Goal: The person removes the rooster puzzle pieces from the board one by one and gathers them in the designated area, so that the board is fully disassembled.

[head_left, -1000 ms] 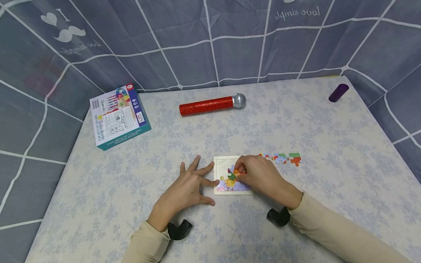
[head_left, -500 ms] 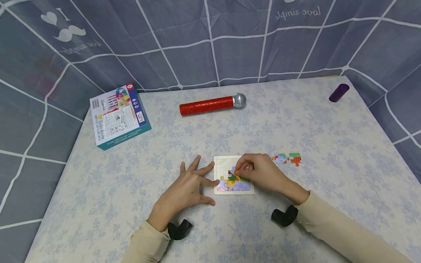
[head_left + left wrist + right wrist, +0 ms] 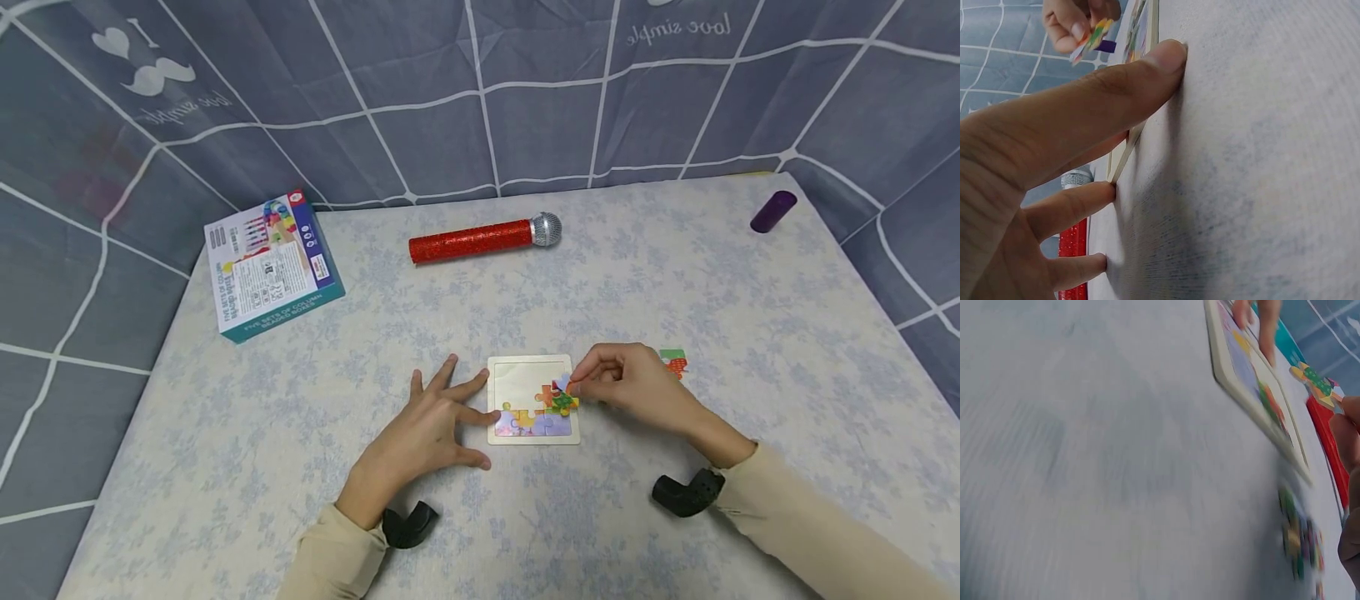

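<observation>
A jigsaw puzzle piece (image 3: 561, 402), green, yellow and lilac, is pinched between the thumb and fingers of my right hand (image 3: 641, 387). In the head view it overlaps the right edge of the shallow puzzle tray (image 3: 534, 442); the right wrist view shows the piece (image 3: 1315, 381) held up above the tray. Joined lilac pieces (image 3: 555, 426) line the tray's near side, with an orange piece (image 3: 544, 396) above them. My left hand (image 3: 431, 425) lies with fingers spread, its fingertips at the tray's left edge. The left thumb (image 3: 1116, 87) is straight, just left of the tray's near corner.
Loose puzzle pieces (image 3: 672, 362) lie right of the tray, partly hidden behind my right hand. Farther back are a red glitter microphone (image 3: 472, 242), a boxed set (image 3: 273, 267) at left and a purple cylinder (image 3: 772, 212) at right. A grey curtain (image 3: 442, 150) hangs behind the table.
My right hand has moved rightward from over the tray, carrying the pinched piece to the tray's right edge. The orange piece is now in sight. My left hand has stayed put.
</observation>
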The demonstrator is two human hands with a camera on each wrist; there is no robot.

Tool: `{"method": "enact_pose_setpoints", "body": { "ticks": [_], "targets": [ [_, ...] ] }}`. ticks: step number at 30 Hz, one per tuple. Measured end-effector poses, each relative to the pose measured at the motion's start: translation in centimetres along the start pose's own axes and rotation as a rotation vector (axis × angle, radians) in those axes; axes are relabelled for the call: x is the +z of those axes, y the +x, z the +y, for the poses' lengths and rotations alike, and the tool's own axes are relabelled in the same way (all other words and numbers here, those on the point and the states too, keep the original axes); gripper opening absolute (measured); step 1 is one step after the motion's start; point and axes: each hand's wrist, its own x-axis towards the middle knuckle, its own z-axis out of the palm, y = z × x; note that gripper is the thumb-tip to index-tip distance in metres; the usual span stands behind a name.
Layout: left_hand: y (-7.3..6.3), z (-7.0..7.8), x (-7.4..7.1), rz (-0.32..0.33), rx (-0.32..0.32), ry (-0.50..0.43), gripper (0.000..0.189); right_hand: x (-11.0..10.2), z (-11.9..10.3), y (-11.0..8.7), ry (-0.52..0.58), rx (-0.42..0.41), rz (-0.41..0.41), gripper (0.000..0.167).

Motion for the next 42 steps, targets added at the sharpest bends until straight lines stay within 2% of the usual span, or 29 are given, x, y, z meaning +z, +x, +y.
{"method": "enact_pose_setpoints", "body": {
  "ticks": [8,16,23,31,42],
  "targets": [
    [0.0,0.0,0.1,0.012,-0.009,0.001,0.058,-3.1,1.7,-2.0,-0.089,0.082,0.095,0.019],
    [0.0,0.0,0.1,0.017,-0.013,-0.012,0.058,-4.7,3.3,-3.6,-0.143,0.166,0.119,0.025],
    [-0.1,-0.1,0.1,0.014,-0.008,-0.011,0.057,-5.1,4.0,-3.8,-0.162,0.168,0.132,0.025],
    [0.0,0.0,0.1,0.006,-0.008,-0.007,0.058,-5.1,3.8,-3.8,-0.302,0.129,0.178,0.016],
    [0.0,0.0,0.1,0.006,-0.012,-0.007,0.058,-5.1,3.4,-3.6,-0.36,0.12,0.172,0.008]
  ]
}}
